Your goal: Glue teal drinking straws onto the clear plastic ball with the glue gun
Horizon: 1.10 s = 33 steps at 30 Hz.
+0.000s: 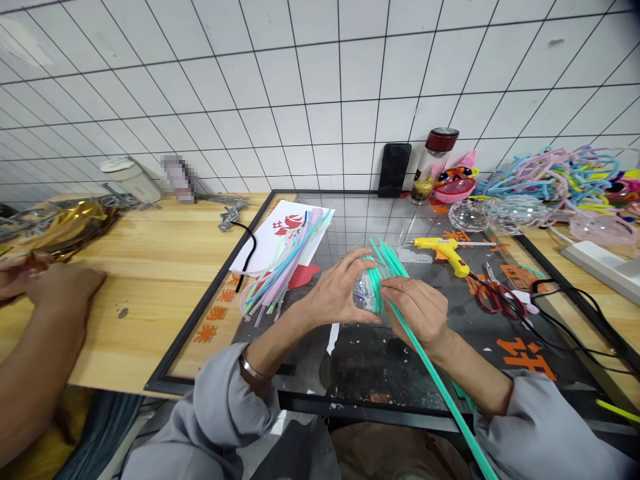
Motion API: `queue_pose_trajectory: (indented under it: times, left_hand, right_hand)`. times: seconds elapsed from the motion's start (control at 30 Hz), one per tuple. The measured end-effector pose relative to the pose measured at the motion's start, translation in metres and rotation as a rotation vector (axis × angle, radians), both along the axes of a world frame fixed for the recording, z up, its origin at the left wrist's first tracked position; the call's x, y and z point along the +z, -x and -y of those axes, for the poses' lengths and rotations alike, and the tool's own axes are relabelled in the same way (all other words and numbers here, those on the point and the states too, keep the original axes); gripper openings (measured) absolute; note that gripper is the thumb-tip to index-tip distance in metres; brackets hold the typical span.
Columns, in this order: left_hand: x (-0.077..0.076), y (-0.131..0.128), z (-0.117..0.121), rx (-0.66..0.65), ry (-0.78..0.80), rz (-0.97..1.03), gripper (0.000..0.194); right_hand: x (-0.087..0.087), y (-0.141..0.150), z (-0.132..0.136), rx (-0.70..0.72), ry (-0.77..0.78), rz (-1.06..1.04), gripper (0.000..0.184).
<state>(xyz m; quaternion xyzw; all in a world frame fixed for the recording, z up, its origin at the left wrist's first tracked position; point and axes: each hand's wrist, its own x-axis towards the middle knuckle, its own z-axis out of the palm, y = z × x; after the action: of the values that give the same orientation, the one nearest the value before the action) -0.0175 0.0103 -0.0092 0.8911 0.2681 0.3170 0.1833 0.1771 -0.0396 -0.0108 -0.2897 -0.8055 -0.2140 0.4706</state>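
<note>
A clear ball (361,293) with teal strips wound round its right side is gripped in my left hand (340,287), the fingers curled over its top and the thumb beneath. Close against its right side, my right hand (419,308) is closed on a bundle of long teal strips (443,390). Their short ends stick out above the fingers, and the long ends run down past the table's front edge. My right fingertips hide part of the ball, so I cannot tell whether they touch it.
A yellow glue gun (447,252) and red-handled scissors (493,298) lie to the right. Pastel strips (285,267) rest on white paper (265,230) at left. Behind stand a phone (395,170) and a glass bottle (433,163). Another person's hand (65,287) is at far left.
</note>
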Motion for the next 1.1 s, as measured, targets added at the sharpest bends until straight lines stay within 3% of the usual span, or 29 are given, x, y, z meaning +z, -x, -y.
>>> queue_pose_trajectory:
  times: [0.33, 0.8, 1.1]
  left_hand:
    - [0.000, -0.001, 0.001, 0.017, 0.000, -0.059, 0.090]
    - [-0.005, -0.002, 0.000, 0.023, -0.052, 0.044, 0.074]
    - [-0.014, -0.002, -0.006, 0.031, -0.068, 0.127, 0.077]
  right_hand:
    - [-0.001, 0.000, 0.000, 0.011, 0.012, -0.016, 0.022]
    - [-0.004, -0.001, -0.001, 0.034, 0.071, -0.050, 0.025]
    - [-0.003, -0.003, 0.000, 0.017, 0.071, -0.071, 0.037]
